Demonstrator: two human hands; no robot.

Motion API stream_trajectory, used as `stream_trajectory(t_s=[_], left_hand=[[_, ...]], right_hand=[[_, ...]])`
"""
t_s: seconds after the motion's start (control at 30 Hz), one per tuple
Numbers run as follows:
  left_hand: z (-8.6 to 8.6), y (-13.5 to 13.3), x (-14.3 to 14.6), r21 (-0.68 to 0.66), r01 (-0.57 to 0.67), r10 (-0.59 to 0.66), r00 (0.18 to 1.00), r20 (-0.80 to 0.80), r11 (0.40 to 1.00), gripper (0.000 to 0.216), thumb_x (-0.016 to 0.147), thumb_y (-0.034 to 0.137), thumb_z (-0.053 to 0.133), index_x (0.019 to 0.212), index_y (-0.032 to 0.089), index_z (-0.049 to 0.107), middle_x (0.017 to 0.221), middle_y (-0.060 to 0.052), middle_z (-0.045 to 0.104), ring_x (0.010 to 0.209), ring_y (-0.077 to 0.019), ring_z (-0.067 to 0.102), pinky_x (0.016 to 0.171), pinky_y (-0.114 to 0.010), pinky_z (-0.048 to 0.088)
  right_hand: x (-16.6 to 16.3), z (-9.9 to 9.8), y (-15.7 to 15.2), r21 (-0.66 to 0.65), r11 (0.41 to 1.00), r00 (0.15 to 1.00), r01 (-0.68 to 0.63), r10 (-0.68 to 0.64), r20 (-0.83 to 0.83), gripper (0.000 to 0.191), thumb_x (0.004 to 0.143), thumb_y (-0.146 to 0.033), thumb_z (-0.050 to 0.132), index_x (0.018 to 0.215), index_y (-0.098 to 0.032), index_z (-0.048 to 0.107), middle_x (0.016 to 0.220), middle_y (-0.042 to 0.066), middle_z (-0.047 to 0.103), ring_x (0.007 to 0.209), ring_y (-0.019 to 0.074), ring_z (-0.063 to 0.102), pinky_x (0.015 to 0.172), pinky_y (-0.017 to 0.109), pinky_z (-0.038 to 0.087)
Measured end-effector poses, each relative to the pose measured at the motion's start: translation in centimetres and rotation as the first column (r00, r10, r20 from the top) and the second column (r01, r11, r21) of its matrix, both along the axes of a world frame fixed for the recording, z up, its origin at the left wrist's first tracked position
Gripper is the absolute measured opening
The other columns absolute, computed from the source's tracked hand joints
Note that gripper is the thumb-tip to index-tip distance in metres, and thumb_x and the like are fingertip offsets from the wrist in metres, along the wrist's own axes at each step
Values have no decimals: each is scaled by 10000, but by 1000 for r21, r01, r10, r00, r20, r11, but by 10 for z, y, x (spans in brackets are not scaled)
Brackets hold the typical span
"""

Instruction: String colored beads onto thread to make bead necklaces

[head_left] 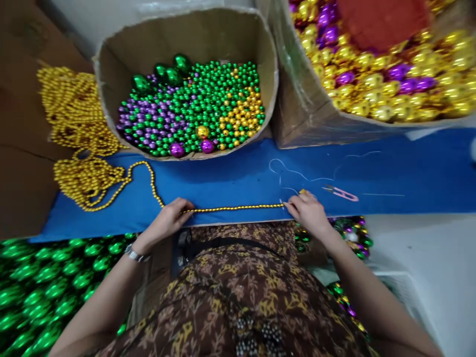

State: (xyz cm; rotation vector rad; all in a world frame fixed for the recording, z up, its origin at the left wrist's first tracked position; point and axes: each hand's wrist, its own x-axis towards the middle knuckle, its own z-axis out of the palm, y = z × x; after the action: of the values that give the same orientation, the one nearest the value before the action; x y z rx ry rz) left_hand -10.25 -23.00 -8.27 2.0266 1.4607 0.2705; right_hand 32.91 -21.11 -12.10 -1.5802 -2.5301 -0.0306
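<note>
A gold bead string (pixel 236 208) runs straight across the blue table between my two hands. My left hand (pixel 174 213) pinches it near the front edge, and from there the string trails left to a heap of gold bead strands (pixel 89 181). At the string's right end my right hand (pixel 305 207) is closed on the end of the beads, with a yellow wrap on one finger. White thread (pixel 303 174) loops on the cloth just beyond this hand. Pink thread snips (pixel 341 193) lie to its right.
A cardboard box (pixel 189 37) of loose green, purple and gold beads stands behind the blue table (pixel 238 183). Another box (pixel 297 109) at the back right holds large gold and purple beads. More gold strands (pixel 72 106) lie at left; big green beads (pixel 48 282) fill the lower left.
</note>
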Motion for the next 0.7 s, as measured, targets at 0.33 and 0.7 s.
stream_trajectory(t_s=[0.33, 0.7], left_hand=[[4, -2, -8, 3, 41, -41, 997, -64, 999, 164, 925, 273, 450, 967, 182, 579, 979, -68, 585, 883, -186, 590, 782, -306, 486], [8, -2, -5, 39, 106, -101, 988, -118, 994, 168, 912, 218, 449, 933, 179, 611, 974, -74, 583, 847, -179, 595, 768, -288, 490]], right_hand=[[-2, 0, 0, -29, 1000, 1000, -2, 2, -5, 319, 959, -353, 430, 768, -191, 628, 705, 70, 601, 754, 230, 576, 904, 376, 409], [-3, 1, 0, -12, 1000, 1000, -9, 9, 29, 329, 965, -344, 423, 764, -179, 625, 694, 74, 597, 742, 228, 573, 869, 357, 412]])
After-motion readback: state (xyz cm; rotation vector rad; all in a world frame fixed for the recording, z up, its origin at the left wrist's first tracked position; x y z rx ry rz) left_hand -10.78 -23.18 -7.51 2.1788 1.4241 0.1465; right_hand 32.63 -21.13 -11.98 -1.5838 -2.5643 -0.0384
